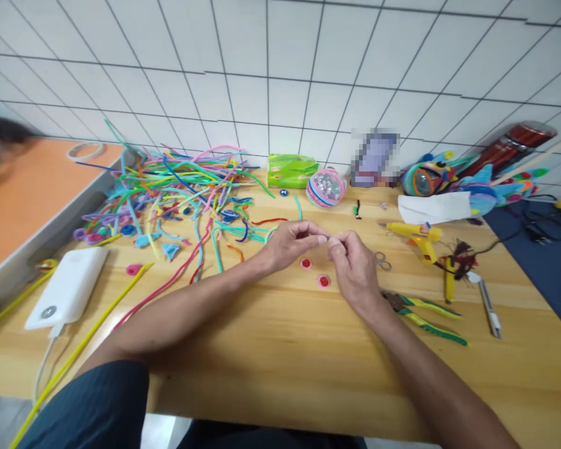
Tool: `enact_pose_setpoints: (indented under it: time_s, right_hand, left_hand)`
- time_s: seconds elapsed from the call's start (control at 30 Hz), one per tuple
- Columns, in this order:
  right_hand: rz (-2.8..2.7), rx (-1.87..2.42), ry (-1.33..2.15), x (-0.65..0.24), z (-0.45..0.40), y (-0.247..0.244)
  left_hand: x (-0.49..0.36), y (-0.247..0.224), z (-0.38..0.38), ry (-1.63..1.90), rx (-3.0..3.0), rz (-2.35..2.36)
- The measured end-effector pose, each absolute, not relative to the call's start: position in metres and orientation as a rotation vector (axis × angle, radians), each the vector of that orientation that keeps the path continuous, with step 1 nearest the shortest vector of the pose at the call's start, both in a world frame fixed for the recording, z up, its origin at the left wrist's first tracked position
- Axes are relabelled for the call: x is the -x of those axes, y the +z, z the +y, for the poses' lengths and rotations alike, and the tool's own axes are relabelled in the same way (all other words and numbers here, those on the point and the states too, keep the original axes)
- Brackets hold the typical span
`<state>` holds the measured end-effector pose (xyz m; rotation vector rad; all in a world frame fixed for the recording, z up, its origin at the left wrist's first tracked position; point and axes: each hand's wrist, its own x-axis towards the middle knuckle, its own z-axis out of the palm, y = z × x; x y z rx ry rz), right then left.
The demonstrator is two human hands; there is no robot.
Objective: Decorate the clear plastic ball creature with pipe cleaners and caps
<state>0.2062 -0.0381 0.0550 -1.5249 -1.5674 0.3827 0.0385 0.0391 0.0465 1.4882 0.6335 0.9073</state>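
My left hand [293, 244] and my right hand [354, 265] meet over the middle of the table, their fingertips pinched together. Between them shows a tiny dark blue piece [328, 238], mostly hidden by the fingers and too small to name. Two small red discs with pale pink rims, one disc [305, 264] and another disc [324, 282], lie on the wood just below the hands. Green and yellow pliers [432, 317] rest beside my right forearm. Several mint-green pipe cleaners [219, 240] lie left of my left hand.
A tangled heap of coloured pipe cleaners [187, 181] covers the back left. A white power bank [68, 288] with a cable lies at left. A yellow glue gun [423, 240], a cutter knife [490, 307] and a red flask [509, 146] are at right. A green packet [292, 171] stands against the wall.
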Motion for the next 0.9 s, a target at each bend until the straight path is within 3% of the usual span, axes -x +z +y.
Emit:
enact_pose_setpoints:
  time_s: [0.2, 0.33, 0.5, 0.9]
  right_hand:
    - [-1.688, 1.509, 0.432, -0.218, -0.089, 0.067]
    - [-1.872, 1.337, 0.247, -0.234, -0.124, 0.052]
    - [-2.025, 1.048, 0.316, -0.241, -0.146, 0.025]
    - [-1.837, 1.211, 0.516, -0.245, -0.146, -0.001]
  left_hand:
    - [-0.038, 0.065, 0.01, 0.609, -1.524, 0.599]
    - [-0.045, 0.061, -0.02, 0.291, -1.644, 0.526]
    - [-0.055, 0.042, -0.045, 0.001, -1.912, 0.383]
    - [-0.055, 0.035, -0.044, 0.114, -1.845, 0.521]
